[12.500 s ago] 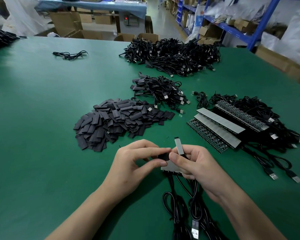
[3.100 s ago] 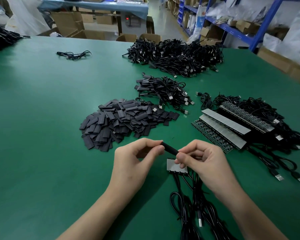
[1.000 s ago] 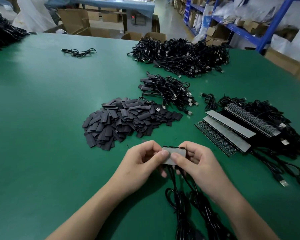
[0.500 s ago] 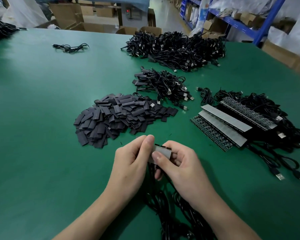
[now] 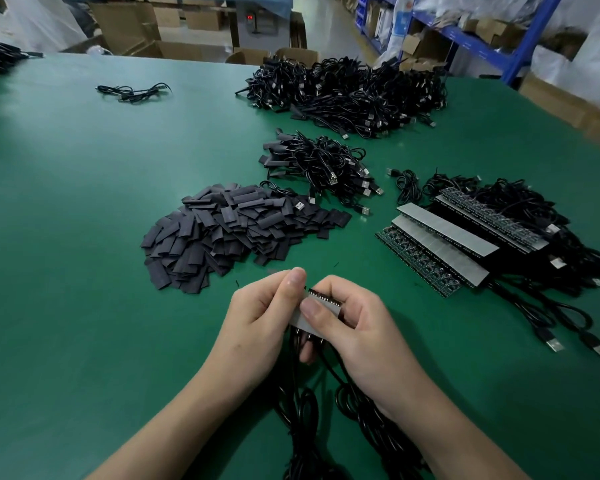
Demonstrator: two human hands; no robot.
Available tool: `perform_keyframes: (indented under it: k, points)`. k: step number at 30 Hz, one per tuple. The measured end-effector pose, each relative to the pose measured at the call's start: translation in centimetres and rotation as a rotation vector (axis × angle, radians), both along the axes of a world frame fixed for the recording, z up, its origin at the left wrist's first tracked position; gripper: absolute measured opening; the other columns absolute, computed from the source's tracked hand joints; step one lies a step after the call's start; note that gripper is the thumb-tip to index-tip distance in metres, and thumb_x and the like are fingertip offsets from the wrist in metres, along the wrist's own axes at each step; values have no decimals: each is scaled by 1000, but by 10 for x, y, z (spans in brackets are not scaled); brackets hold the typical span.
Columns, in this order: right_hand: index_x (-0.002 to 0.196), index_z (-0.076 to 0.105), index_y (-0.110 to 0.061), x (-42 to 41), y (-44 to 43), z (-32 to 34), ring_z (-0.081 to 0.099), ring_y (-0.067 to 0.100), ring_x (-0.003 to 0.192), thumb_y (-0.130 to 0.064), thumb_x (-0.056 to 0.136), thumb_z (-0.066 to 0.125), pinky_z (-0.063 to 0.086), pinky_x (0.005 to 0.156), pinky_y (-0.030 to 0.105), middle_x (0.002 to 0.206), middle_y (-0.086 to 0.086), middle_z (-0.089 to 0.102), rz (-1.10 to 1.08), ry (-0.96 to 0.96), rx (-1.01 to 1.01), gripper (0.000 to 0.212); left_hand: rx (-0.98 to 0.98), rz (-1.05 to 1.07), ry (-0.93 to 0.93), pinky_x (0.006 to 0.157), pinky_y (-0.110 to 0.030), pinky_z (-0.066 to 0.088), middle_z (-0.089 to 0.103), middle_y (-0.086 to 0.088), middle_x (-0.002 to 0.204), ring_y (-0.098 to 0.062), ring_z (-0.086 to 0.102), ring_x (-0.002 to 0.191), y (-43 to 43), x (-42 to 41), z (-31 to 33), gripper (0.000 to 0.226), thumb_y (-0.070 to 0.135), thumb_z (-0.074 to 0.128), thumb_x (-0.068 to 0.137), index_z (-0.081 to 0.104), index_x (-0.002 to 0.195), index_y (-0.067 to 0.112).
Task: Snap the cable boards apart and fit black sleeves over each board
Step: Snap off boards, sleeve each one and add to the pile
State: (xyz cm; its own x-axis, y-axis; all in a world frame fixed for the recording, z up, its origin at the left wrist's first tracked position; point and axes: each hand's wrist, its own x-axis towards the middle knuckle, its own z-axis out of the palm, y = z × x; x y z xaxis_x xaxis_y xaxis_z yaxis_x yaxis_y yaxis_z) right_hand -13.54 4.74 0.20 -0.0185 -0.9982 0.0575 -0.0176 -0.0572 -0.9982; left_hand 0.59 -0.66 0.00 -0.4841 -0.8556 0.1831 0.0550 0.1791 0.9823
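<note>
L hand (image 5: 264, 313) and R hand (image 5: 361, 327) pinch a short board strip (image 5: 328, 300) btw them, just above the table (image 5: 66, 271). R thumb lies on its grey face, L thumb at its left end, other fingers curled behind. Its cables (image 5: 298, 403) trail toward the person. Sleeve pile (image 5: 229, 233) lies just beyond the hands.

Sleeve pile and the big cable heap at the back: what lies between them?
In the head view, a smaller bundle of black USB cables lies between the sleeve pile and the big cable heap, on the green table.
</note>
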Motion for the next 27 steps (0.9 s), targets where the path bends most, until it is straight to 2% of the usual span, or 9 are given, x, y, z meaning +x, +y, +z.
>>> perform_keyframes:
  k: [6,20,24,27]
  points:
    - [86,64,-21,0,-1,-2,68,19,63,-33,101,62,53,68,36,66,6,69,13,-17,-21,20,37,-28,24,50,-24,42,59,-8,49,-18,52,44,0,-1,-1,57,42,40,107,58,79,-4]
    - [90,65,-16,1,1,-2,69,20,68,-31,102,62,54,73,29,71,5,69,57,-85,-17,20,29,-17,11,49,-22,39,57,-10,48,-17,47,43,2,1,1,57,41,38,107,56,76,-3]
    - [94,62,-7,1,1,-3,68,22,68,-29,103,61,54,72,28,72,6,68,67,-106,-15,24,23,-24,8,48,-22,38,57,-9,48,-16,47,42,1,2,-1,58,42,37,108,55,77,-4]
    - [91,61,-7,1,1,-2,67,21,68,-27,102,61,54,71,27,73,6,67,69,-114,-22,23,24,-20,8,49,-23,39,57,-8,47,-17,47,42,1,2,-2,55,42,37,108,54,72,3]
